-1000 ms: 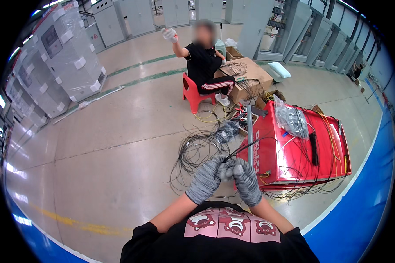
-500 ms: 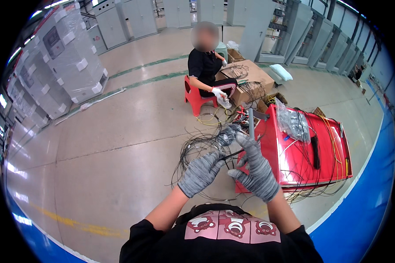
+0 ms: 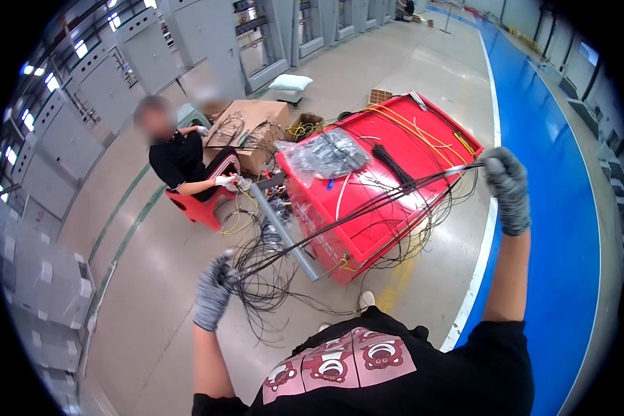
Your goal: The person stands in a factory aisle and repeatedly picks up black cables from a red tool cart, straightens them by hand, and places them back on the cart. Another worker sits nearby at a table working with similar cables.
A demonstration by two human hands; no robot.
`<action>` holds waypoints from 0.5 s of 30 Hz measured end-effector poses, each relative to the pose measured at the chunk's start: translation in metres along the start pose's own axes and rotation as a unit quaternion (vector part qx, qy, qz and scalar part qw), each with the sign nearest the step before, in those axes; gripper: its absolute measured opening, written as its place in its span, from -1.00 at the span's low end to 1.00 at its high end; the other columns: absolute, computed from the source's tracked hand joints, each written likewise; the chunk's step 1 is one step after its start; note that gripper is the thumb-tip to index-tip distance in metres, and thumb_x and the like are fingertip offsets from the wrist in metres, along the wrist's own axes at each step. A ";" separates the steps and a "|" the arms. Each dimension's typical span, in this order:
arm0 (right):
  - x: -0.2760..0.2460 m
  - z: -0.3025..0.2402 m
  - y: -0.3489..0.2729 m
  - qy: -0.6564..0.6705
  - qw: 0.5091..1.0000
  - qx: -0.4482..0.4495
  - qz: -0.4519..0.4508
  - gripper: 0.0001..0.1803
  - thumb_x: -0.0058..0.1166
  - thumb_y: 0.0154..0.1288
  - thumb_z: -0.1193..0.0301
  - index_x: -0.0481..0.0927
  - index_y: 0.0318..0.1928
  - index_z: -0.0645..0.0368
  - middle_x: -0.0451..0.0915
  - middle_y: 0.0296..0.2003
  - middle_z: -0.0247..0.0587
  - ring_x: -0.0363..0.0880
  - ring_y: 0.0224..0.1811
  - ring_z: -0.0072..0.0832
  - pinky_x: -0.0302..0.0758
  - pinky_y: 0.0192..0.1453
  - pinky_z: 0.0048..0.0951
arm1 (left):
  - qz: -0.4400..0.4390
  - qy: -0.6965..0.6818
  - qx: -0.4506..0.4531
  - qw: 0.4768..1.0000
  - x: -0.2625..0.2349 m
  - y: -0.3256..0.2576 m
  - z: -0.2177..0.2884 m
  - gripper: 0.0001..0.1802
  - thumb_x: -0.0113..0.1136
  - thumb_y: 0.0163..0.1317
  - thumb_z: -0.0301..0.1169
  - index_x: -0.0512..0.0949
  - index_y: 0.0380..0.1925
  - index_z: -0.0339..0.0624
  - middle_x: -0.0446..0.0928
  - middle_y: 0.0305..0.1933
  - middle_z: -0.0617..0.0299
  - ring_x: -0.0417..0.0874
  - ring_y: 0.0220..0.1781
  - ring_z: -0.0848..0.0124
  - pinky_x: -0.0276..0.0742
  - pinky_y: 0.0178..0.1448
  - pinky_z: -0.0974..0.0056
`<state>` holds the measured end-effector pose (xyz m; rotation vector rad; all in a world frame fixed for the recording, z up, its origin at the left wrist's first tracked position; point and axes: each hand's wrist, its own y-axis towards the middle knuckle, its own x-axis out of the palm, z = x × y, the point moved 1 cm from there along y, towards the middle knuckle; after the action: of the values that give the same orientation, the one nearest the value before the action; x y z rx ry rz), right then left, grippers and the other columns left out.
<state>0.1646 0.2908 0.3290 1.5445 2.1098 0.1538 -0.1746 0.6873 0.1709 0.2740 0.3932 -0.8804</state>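
Observation:
A bundle of thin black wires [image 3: 357,218] is stretched slantwise between my two gloved hands, passing over the red cart. My left hand [image 3: 213,291], in a grey knit glove, is closed around the bundle's lower left part, where loose strands [image 3: 263,305] loop and dangle beneath it. Out at the right, my right hand [image 3: 508,191], also in a grey glove, is closed on the other end, higher up and beyond the cart's edge. A small pale section shows on the wires near my right hand.
The red cart [image 3: 401,229] carries a clear plastic bag [image 3: 326,154], yellow wires and a black wire bundle [image 3: 391,163]. A grey bar [image 3: 284,232] stands at its near left side. Beyond, a person [image 3: 187,166] sits on a red stool [image 3: 200,210] by a cardboard box [image 3: 256,118].
My hands have moved from close together to wide apart, drawing the black wires out between them. The view has turned right, so the cart and the seated person appear farther left.

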 end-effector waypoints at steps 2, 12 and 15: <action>-0.065 0.046 0.006 0.024 0.993 0.045 0.105 -0.83 0.12 0.25 0.32 0.58 -0.28 0.15 0.43 -0.55 -0.51 0.30 -0.58 -0.77 0.21 -0.56 -0.71 | -0.008 -0.039 0.016 0.999 0.000 0.046 0.006 -0.53 0.17 0.08 -0.65 0.46 0.05 -0.17 0.37 -0.41 0.40 0.33 -0.38 0.60 0.42 -0.21 0.50; -0.317 0.302 -0.115 0.051 0.907 0.172 0.380 -0.60 0.03 0.34 0.31 0.39 0.14 0.15 0.50 -0.35 -0.41 0.32 -0.47 -0.78 0.26 -0.48 -0.70 | 0.052 0.338 0.222 0.913 0.017 0.272 0.137 -0.80 0.10 0.12 -0.49 0.50 -0.22 -0.19 0.58 -0.28 0.03 0.62 -0.21 0.11 0.50 -0.15 0.22; -0.359 0.369 -0.165 0.217 0.874 0.220 0.375 -0.67 0.04 0.33 0.24 0.45 0.03 0.10 0.52 -0.43 -0.41 0.37 -0.59 -0.71 0.34 -0.58 -0.67 | 0.074 0.455 0.317 0.829 0.057 0.330 0.188 -0.74 0.13 0.10 -0.38 0.47 -0.16 -0.08 0.53 -0.27 0.03 0.54 -0.22 0.01 0.47 -0.16 0.13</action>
<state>0.2733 -0.1705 0.0698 2.7818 1.7835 0.3289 0.1603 0.7757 0.3372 1.3563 0.9436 -0.6529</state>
